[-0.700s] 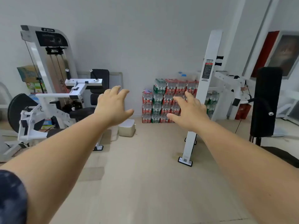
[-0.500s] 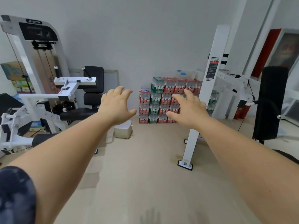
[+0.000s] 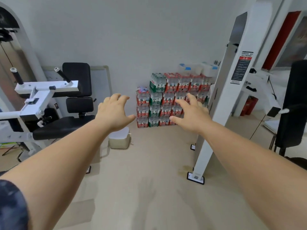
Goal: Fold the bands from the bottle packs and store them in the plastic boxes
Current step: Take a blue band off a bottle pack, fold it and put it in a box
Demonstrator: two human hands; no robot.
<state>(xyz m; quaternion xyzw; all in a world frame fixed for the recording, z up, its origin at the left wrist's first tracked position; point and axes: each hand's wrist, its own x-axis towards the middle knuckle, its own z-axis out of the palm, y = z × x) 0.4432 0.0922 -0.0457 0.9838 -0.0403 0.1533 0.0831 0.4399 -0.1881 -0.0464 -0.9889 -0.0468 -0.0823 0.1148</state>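
Gym corner: left hand point(image 3: 114, 112) and right hand point(image 3: 191, 115), spread and empty, reach for bottle packs point(image 3: 166, 97) beyond them (white upright point(image 3: 222, 100) beside the right may snag it).

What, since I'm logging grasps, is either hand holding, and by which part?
Nothing is held. The left hand and the right hand both stretch forward, fingers spread and empty, toward the bottle packs by the wall.

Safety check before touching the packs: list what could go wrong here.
The foot plate of the white post could trip a foot. The bottle packs stand four high; tugging a low one may topple them. The plastic boxes on top could slide off.
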